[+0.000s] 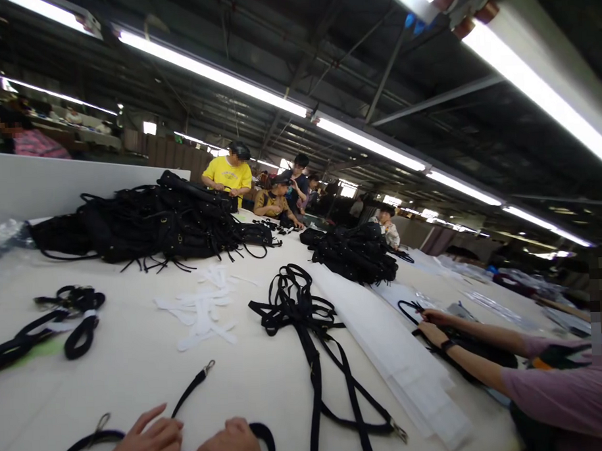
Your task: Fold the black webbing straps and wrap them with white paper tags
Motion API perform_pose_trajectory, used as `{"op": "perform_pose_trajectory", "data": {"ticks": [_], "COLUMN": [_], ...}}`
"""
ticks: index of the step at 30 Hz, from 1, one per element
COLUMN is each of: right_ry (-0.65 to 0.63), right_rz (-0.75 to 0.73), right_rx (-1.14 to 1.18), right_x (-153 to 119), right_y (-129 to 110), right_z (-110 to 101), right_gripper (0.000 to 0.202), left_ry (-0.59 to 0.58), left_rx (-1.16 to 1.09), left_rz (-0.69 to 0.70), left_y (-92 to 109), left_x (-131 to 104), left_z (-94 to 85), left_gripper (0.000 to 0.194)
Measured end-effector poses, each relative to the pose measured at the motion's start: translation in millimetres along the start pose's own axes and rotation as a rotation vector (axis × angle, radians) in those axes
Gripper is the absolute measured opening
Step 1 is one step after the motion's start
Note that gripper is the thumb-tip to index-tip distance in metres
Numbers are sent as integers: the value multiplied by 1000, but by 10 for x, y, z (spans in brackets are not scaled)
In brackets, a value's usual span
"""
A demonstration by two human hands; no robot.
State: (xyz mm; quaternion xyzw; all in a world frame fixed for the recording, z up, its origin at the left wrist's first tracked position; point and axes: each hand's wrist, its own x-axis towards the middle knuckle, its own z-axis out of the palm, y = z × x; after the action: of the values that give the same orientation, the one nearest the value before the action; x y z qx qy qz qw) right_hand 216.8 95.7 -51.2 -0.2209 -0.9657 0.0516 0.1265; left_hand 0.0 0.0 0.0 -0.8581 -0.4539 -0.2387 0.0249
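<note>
Both hands are sitting at the near edge of a long white table [138, 363]. The left hand [145, 445], fingers loosely curled, and the right hand [230, 445], closed in a fist, are gripping a black strap [188, 390] with metal clips. Beyond the strap, a bundle of black straps [304, 317] is lying. Right of that bundle, a co-worker's hand [433, 326] is resting on the table.
</note>
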Motion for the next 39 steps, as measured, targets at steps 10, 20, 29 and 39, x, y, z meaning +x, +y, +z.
{"op": "perform_pose_trajectory", "data": {"ticks": [10,20,29,39], "right_ry": [131,153,135,124], "right_rz": [-100,-148,-105,-83], "right_rx": [277,257,244,236], "right_x": [-35,-2,-19,-4], "right_y": [6,2,49,14], "right_z": [-336,-387,-388,-417], "right_gripper": [29,25,24,23], "left_ry": [0,23,93,34], "left_rx": [59,-2,22,-29], "left_rz": [-460,-478,-535,-687], "left_y": [275,249,-76,-191], "left_x": [-524,-596,-1087,-1395], "left_z": [-77,-75,-165,-286], "left_gripper": [33,30,36,40]}}
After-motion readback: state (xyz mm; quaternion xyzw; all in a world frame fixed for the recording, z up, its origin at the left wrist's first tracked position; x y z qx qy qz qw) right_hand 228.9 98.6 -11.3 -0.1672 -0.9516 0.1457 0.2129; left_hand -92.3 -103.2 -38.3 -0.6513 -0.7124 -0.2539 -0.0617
